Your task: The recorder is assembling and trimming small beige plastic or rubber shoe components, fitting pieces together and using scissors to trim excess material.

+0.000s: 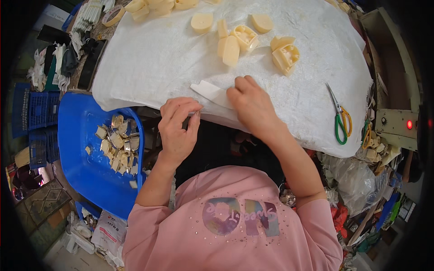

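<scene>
On the white-covered table, a white curved strip, thin and pointed at its far-left end, lies near the front edge. My right hand is closed over the strip's right end, its fingers curled downward. My left hand is at the table's front edge, just left of the strip, with thumb and fingertips drawn together; what they pinch, if anything, is too small to make out. Beyond my hands are several cream plastic pieces: a hollow one, a rounded block beside it, and another hollow one to the right.
Scissors with green and yellow handles lie at the right of the table. A blue tub with shiny gold and cream pieces stands at the left. Further right are a machine with a red light and clear plastic bags.
</scene>
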